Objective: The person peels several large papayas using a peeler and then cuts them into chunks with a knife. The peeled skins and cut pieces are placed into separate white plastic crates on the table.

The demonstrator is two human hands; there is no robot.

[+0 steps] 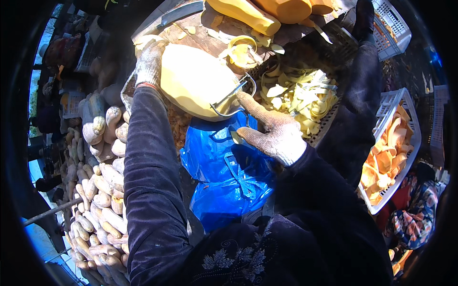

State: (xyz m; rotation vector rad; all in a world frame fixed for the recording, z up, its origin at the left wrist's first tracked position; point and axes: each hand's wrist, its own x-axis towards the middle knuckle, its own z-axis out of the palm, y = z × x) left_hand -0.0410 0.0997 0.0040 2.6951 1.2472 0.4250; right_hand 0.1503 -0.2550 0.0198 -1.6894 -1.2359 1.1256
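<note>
My left hand [151, 62], in a soiled knit glove, grips the far left end of a large pale yellow squash [198, 81], washed out by sunlight. The squash lies tilted above my lap, its near right end toward my other hand. There, my gloved right hand [276, 136] is closed on a peeler [230, 95] with a bent metal frame, and its blade rests against the squash skin. Part of the peeler's handle is hidden by my fingers. Blue plastic sheeting [229, 176] tied with a strip covers my lap below the squash.
A crate of pale peelings [305, 97] sits right of my hands. Peeled orange squashes [281, 9] and a yellow ring-shaped piece [242, 50] lie on the wooden board [191, 38] ahead. Unpeeled squashes [102, 205] are heaped at left. A white crate [415, 138] holds orange pieces at right.
</note>
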